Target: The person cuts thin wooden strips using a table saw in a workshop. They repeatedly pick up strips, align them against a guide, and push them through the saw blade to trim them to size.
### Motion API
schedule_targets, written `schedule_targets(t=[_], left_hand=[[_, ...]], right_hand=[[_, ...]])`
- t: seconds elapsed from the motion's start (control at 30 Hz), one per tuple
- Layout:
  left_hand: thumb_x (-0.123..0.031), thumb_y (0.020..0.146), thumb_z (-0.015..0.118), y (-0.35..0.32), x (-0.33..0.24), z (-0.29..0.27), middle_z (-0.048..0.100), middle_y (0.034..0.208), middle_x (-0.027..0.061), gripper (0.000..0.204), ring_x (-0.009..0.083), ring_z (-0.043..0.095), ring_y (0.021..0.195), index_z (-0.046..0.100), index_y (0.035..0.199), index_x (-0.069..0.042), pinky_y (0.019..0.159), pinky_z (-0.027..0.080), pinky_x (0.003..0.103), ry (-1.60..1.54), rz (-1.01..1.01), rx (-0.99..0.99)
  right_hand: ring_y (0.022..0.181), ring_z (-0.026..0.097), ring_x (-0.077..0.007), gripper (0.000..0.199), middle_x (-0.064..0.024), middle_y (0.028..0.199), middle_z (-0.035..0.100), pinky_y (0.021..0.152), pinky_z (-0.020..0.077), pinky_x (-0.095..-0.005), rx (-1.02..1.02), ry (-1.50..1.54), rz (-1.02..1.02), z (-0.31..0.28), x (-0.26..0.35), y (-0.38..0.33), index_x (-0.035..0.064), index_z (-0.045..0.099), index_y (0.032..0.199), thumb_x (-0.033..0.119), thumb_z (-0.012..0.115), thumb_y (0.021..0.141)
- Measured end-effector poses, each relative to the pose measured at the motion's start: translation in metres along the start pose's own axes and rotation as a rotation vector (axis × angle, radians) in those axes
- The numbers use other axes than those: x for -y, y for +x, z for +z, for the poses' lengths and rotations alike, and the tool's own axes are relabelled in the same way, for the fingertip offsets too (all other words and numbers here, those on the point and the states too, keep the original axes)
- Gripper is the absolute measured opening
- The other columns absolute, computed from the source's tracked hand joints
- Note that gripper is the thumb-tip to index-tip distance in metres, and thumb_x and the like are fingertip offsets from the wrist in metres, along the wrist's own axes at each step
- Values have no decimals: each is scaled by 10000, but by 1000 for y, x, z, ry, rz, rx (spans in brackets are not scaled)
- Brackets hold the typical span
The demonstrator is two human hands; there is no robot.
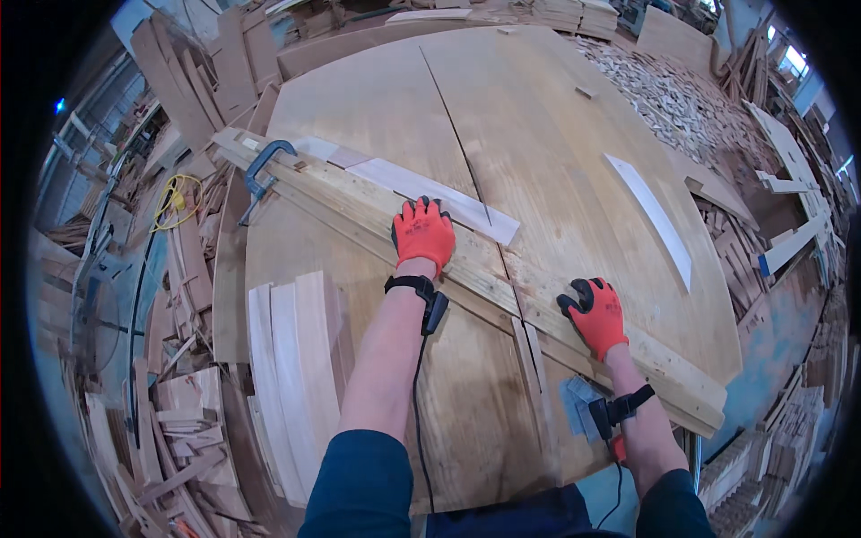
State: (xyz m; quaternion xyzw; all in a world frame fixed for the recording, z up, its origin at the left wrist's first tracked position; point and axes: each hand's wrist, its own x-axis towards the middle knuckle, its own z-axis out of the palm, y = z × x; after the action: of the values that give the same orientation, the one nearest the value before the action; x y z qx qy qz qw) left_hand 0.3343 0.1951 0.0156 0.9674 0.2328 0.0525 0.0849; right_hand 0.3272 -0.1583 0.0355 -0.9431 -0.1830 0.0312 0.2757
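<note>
A long pale wooden beam [350, 199] lies slantwise over a large round wooden tabletop [377, 94]. My left hand [423, 235], in a red glove with black fingertips, presses flat on the beam, fingers stretched toward its far edge. On the beam farther right rests my right hand [595, 314], gloved alike, its fingers curled in; whether anything is in them is hidden. A blue clamp [261, 172] grips the beam's far left end. Beyond my left hand, a thin pale board [439, 193] lies along the beam. A dark gap [455, 130] runs across the tabletop, passing under the beam.
Pale planks [291, 359] lie at the tabletop's left side. A white strip [653, 218] lies on its right part. Grey-blue sheets [581, 403] lie by my right wrist. Wood offcuts [659, 99] are heaped beyond, and a yellow cable [179, 202] hangs at the left.
</note>
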Motion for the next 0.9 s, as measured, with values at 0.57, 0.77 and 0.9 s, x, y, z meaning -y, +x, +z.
schedule_targets(t=[0.57,0.77,0.9], left_hand=[[-318,953,513,71,6,2,476,1505,161,516,382,363,1426,543,1402,-65,1169,256,507,10,21,-16],[-334,948,523,56,-4,5,474,1507,165,529,377,372,1420,543,1395,-52,1173,253,507,18,30,-8],[-338,947,526,36,-9,6,481,1497,171,527,377,381,1412,546,1388,-50,1170,257,507,20,21,-14]], right_hand=[[1098,597,-347,428,-132,1118,649,962,487,-453,0,-5,15,9,9,71,130,711,1097,465,722,830],[1141,577,-341,443,-128,1166,636,988,467,-456,7,-3,28,-3,2,52,139,704,1126,476,705,837],[1156,567,-339,453,-131,1176,631,1005,462,-460,15,-10,33,-4,-9,35,136,698,1144,476,692,844]])
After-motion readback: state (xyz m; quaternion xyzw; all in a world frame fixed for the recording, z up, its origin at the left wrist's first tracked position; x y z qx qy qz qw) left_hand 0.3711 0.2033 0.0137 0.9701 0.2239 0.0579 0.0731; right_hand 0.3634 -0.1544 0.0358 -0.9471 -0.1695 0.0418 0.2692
